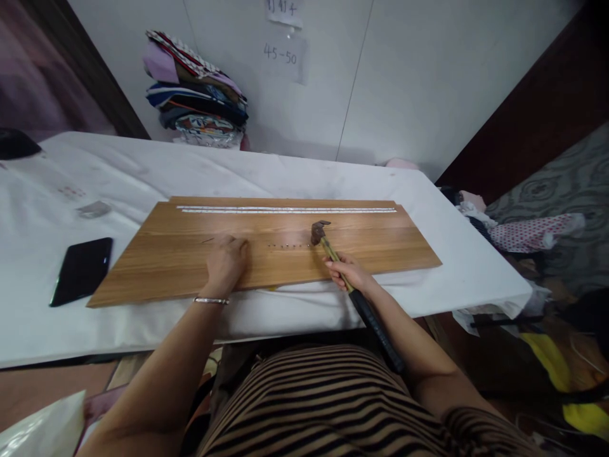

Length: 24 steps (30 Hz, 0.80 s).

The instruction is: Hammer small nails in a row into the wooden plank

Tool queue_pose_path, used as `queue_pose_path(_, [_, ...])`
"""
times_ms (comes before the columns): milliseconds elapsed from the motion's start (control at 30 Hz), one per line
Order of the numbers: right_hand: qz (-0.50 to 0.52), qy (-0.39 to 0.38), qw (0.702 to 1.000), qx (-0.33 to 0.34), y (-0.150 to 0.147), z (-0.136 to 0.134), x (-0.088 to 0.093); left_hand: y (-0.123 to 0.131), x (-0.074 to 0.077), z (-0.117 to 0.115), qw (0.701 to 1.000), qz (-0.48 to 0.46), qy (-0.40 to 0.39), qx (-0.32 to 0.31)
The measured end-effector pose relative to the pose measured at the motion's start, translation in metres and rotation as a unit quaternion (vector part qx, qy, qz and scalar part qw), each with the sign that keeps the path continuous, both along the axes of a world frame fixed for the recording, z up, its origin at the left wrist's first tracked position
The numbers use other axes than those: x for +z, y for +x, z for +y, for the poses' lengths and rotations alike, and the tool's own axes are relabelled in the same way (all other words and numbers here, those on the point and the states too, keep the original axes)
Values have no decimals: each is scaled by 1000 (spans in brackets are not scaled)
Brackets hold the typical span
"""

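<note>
A wooden board (pixel 162 263) lies on the white-covered table. Two long white strips (pixel 285 209) run along its far side. Several small nails (pixel 288 246) stand in a row near the middle of the board. My right hand (pixel 346 271) is wrapped round the handle of a hammer (pixel 318 232), whose head is over the right end of the nail row. On the board left of the row rests my left hand (pixel 227 257), with a bracelet at the wrist. Its fingers are bent, and their tips are partly hidden. A thin dark nail-like piece (pixel 208 240) shows beside them.
A black phone (pixel 82 271) lies left of the board, near a small clear packet (pixel 94 209). Folded clothes (pixel 200 95) are stacked at the table's back left against the wall. The table's front edge (pixel 143 346) is close to my body.
</note>
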State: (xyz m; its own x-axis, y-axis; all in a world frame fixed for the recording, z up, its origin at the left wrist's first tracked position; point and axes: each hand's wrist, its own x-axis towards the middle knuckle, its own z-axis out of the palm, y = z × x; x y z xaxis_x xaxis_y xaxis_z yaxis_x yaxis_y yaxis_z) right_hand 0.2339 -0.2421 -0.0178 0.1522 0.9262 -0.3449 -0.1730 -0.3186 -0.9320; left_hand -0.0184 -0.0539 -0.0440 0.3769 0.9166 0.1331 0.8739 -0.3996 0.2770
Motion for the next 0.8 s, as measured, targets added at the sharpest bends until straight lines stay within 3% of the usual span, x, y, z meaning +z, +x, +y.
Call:
queue_pose_path(233, [-4,-2,1000,-1,-1,1,0,1,6,-3,997,-47,-44,50])
queue_pose_path(800, [1,8,1000,-4,0,0,-4,-3,3,1,994,-82,-49,44])
